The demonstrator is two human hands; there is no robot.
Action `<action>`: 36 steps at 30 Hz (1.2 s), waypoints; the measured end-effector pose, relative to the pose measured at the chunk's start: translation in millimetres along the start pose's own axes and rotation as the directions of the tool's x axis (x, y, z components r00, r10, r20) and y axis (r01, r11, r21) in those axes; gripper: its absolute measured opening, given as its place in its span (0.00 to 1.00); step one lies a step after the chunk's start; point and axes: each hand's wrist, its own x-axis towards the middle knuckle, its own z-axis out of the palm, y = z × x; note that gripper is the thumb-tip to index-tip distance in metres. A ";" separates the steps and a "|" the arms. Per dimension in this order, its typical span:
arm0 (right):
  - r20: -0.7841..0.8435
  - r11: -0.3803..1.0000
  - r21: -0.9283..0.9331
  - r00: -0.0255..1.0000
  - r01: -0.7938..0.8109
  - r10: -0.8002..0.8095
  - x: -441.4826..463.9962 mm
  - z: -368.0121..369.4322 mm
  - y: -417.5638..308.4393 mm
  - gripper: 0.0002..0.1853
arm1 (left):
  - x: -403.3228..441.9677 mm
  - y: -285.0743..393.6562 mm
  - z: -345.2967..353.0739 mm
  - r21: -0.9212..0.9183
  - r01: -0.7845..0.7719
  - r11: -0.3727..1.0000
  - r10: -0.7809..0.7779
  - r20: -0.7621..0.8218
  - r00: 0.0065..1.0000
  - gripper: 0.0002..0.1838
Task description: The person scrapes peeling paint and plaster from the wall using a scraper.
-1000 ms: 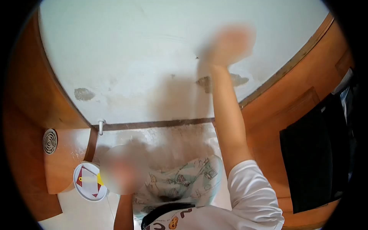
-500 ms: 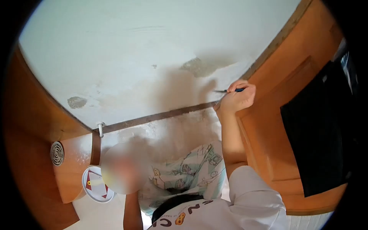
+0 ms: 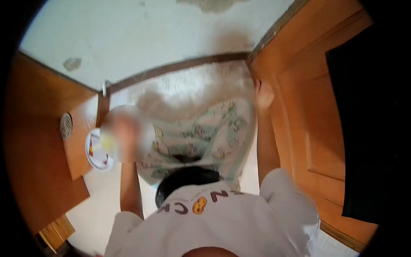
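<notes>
Here's the white tub (image 3: 91, 165), just beside the left hand (image 3: 125, 133), red and white showing on top; blur hides that hand's grip. The right hand (image 3: 264, 95), beside the wooden door (image 3: 319, 141), curls closed around a dark tool (image 3: 259, 84). Patchy wall (image 3: 124, 38) ahead.

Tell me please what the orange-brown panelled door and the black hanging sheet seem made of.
Orange-brown panelled door: probably varnished wood, from its sheen and mouldings; laminate possible. Black hanging sheet: probably matte fabric, showing no shine; weave not visible.
</notes>
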 end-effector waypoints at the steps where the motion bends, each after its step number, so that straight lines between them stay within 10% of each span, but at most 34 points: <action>1: 0.006 0.998 0.027 0.999 0.053 -0.054 -5.3 -0.1 1.6 0.08 | 6.1 3.8 -12.1 0.183 -0.099 0.978 0.087 0.073 0.994 0.23; 7: 0.052 0.996 0.052 0.996 0.075 -0.078 -32.8 10.3 2.5 0.07 | 58.8 89.1 -87.0 -0.227 0.073 0.971 0.051 0.496 0.867 0.24; 9: 0.018 0.997 0.073 0.999 0.029 -0.031 -38.4 13.9 3.9 0.07 | 55.4 116.4 -61.8 -0.431 0.014 0.902 0.265 0.580 0.771 0.29; 16: 0.003 0.993 0.115 0.999 0.041 -0.042 -39.0 11.6 -0.1 0.08 | 74.3 237.2 13.0 -0.838 0.340 0.428 0.378 0.507 0.775 0.33; 19: 0.063 0.995 0.088 0.997 0.046 -0.052 -40.5 9.5 1.3 0.08 | 76.4 211.0 61.6 -0.702 0.343 0.623 0.507 0.697 0.507 0.30; 22: 0.000 0.992 0.107 0.997 0.073 -0.073 -40.8 14.0 2.9 0.08 | 96.0 186.6 15.4 -0.330 -0.009 0.944 0.308 0.868 0.390 0.26; 25: -0.029 0.992 0.084 0.996 0.090 -0.088 -37.1 17.8 0.6 0.08 | 94.6 196.0 -16.5 -0.658 0.310 0.686 0.414 0.703 0.578 0.30; 30: -0.010 0.991 0.022 0.991 0.134 -0.134 -34.2 9.2 -3.8 0.08 | 33.8 225.8 -36.0 -0.681 -0.205 0.703 0.443 0.193 0.876 0.38; 36: 0.034 0.995 -0.025 0.995 0.099 -0.098 -38.1 6.1 -7.1 0.08 | 26.6 212.3 -26.1 -0.747 0.091 0.659 0.276 0.352 0.894 0.34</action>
